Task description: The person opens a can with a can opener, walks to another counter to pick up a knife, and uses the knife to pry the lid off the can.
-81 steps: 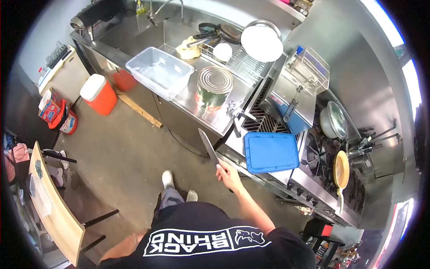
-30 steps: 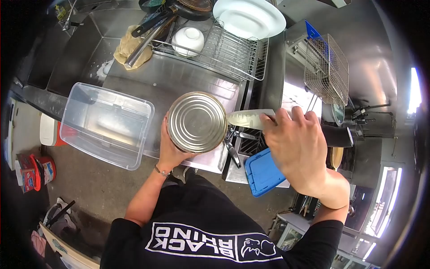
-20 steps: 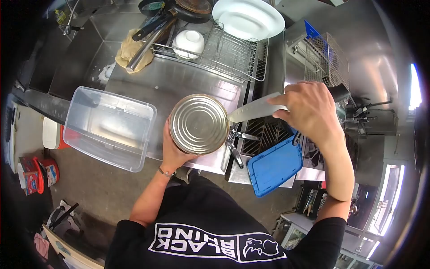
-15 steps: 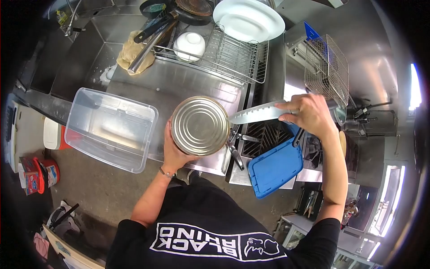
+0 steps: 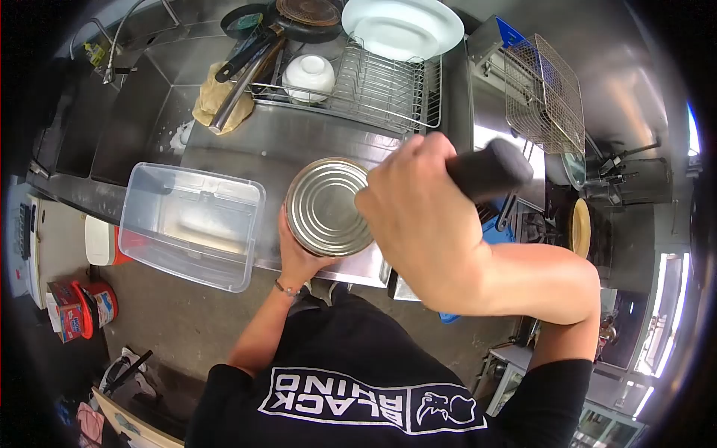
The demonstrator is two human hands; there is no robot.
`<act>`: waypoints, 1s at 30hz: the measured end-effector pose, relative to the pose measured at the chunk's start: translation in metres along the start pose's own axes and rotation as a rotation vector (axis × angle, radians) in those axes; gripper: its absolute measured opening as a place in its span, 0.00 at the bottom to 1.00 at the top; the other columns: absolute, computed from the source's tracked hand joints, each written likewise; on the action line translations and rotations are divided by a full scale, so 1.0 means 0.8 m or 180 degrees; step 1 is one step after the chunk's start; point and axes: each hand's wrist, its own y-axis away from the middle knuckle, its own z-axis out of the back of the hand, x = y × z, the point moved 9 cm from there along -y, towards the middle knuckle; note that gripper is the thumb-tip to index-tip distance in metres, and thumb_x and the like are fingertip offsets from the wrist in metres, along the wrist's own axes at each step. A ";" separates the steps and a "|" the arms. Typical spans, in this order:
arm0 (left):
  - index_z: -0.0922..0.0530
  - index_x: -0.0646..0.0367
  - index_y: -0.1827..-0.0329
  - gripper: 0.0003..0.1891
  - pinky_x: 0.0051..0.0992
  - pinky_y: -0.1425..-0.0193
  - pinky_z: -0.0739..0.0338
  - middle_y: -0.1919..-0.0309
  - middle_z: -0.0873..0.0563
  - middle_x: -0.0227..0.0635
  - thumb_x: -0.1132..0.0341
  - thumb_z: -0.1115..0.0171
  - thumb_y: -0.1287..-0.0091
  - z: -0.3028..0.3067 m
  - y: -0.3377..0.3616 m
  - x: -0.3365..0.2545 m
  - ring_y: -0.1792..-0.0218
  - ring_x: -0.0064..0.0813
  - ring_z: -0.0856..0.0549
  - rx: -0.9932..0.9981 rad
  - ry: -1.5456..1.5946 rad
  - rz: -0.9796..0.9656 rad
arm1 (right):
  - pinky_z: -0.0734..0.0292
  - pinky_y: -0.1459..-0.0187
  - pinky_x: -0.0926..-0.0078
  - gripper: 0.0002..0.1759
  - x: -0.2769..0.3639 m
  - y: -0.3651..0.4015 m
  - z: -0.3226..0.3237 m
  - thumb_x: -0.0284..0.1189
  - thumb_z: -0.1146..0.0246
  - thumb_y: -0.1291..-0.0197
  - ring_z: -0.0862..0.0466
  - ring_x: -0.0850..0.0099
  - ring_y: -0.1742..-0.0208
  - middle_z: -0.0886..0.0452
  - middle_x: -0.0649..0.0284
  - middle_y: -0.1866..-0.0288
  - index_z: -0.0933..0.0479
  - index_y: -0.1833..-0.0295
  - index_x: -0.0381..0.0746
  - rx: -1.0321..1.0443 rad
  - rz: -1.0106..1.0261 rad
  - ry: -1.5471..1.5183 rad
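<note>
A large metal can (image 5: 326, 207) is over the steel counter, its ridged round end facing up. My left hand (image 5: 300, 257) wraps around its near left side and grips it. Higher and closer to the camera, my right hand (image 5: 422, 216) is closed on the black handle of a knife (image 5: 489, 170). The handle points up and to the right, while the blade is hidden behind my hand. That hand also covers the can's right edge, so contact between blade and can cannot be seen. To the left sits a clear plastic tub (image 5: 196, 228).
Behind the can stands a wire dish rack (image 5: 381, 89) with a white bowl (image 5: 308, 78) and a white platter (image 5: 403, 28). Pans and a tan cloth (image 5: 222, 104) lie beside it. A sink (image 5: 131, 127) is at left, a fryer basket (image 5: 545, 93) at right.
My right hand has moved left and turned over, bringing the knife from beside the can to above its right edge. The blade has gone out of sight. My left hand still holds the can.
</note>
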 end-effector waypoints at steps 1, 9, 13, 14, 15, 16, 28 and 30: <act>0.56 0.69 0.28 0.71 0.41 0.26 0.45 0.32 0.39 0.51 0.48 0.15 0.71 -0.001 0.002 0.005 0.31 0.46 0.37 -0.0009 -0.0001 -0.0003 | 0.36 0.66 0.72 0.05 0.004 -0.005 0.004 0.34 0.38 0.49 0.23 0.73 0.67 0.24 0.71 0.75 0.19 0.72 0.47 -0.0186 0.0203 0.0107; 0.56 0.70 0.28 0.72 0.42 0.26 0.45 0.32 0.38 0.51 0.46 0.15 0.71 -0.003 0.007 0.018 0.30 0.48 0.38 -0.0005 0.0263 -0.0040 | 0.25 0.63 0.70 0.18 -0.111 0.018 -0.187 0.44 0.29 0.53 0.18 0.68 0.65 0.16 0.67 0.70 0.15 0.52 0.60 0.1054 -0.0559 -0.2160; 0.56 0.70 0.28 0.73 0.42 0.26 0.46 0.31 0.40 0.52 0.45 0.16 0.71 0.000 0.004 0.010 0.30 0.48 0.38 0.0001 0.0139 -0.0060 | 0.25 0.65 0.69 0.16 -0.091 0.043 -0.153 0.43 0.29 0.53 0.17 0.69 0.65 0.18 0.65 0.71 0.14 0.55 0.57 0.0314 -0.0514 -0.2030; 0.56 0.70 0.28 0.73 0.42 0.26 0.46 0.31 0.40 0.52 0.45 0.16 0.71 -0.002 0.005 0.011 0.30 0.48 0.38 0.0015 0.0123 -0.0059 | 0.26 0.65 0.69 0.12 -0.085 0.044 -0.126 0.40 0.30 0.52 0.18 0.68 0.67 0.19 0.66 0.72 0.15 0.59 0.55 -0.0133 -0.0504 -0.1824; 0.56 0.70 0.28 0.73 0.42 0.26 0.46 0.31 0.40 0.52 0.45 0.16 0.71 -0.003 0.008 0.013 0.30 0.47 0.38 -0.0008 0.0125 -0.0064 | 0.27 0.65 0.68 0.08 -0.079 0.047 -0.103 0.38 0.32 0.51 0.20 0.67 0.68 0.21 0.67 0.73 0.15 0.64 0.52 -0.0576 -0.0507 -0.1614; 0.56 0.70 0.28 0.73 0.42 0.26 0.46 0.31 0.41 0.52 0.45 0.16 0.71 -0.002 0.008 0.013 0.30 0.47 0.38 -0.0022 0.0130 -0.0071 | 0.30 0.64 0.67 0.02 -0.068 0.051 -0.080 0.33 0.36 0.50 0.23 0.67 0.70 0.25 0.69 0.75 0.19 0.72 0.48 -0.1204 -0.0459 -0.1274; 0.55 0.70 0.28 0.73 0.40 0.27 0.43 0.33 0.37 0.51 0.47 0.14 0.73 -0.003 0.006 0.014 0.32 0.44 0.36 -0.0036 0.0320 -0.0018 | 0.29 0.65 0.68 0.05 -0.068 0.010 -0.044 0.33 0.34 0.55 0.20 0.68 0.67 0.23 0.67 0.76 0.17 0.71 0.46 -0.1790 0.0134 -0.1036; 0.55 0.70 0.28 0.72 0.40 0.27 0.43 0.34 0.37 0.50 0.47 0.14 0.73 -0.004 0.007 0.016 0.32 0.44 0.35 -0.0068 0.0424 0.0009 | 0.27 0.61 0.71 0.09 -0.108 -0.007 -0.110 0.37 0.28 0.57 0.18 0.69 0.62 0.19 0.69 0.70 0.15 0.67 0.51 -0.0291 -0.0246 -0.1796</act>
